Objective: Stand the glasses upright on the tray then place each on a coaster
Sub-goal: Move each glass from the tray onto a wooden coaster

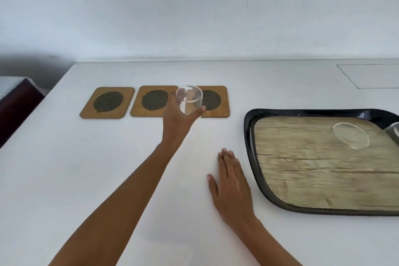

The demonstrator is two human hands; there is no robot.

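Note:
My left hand (177, 123) is shut on a clear glass (189, 99), held upright in the air in front of the gap between the middle coaster (151, 101) and the right coaster (218, 101). A third wooden coaster (107, 102) lies at the left of the row. My right hand (232, 185) rests flat and open on the table, just left of the tray (250, 147). On the tray's wood-patterned floor stands a second clear glass (350, 138), mouth up. Another glass (394, 134) shows partly at the right frame edge.
The white table (108, 179) meets a pale wall at the back. Its left edge drops off beside a dark red piece of furniture (17, 110). A thin rectangular outline (371, 75) marks the tabletop at the far right.

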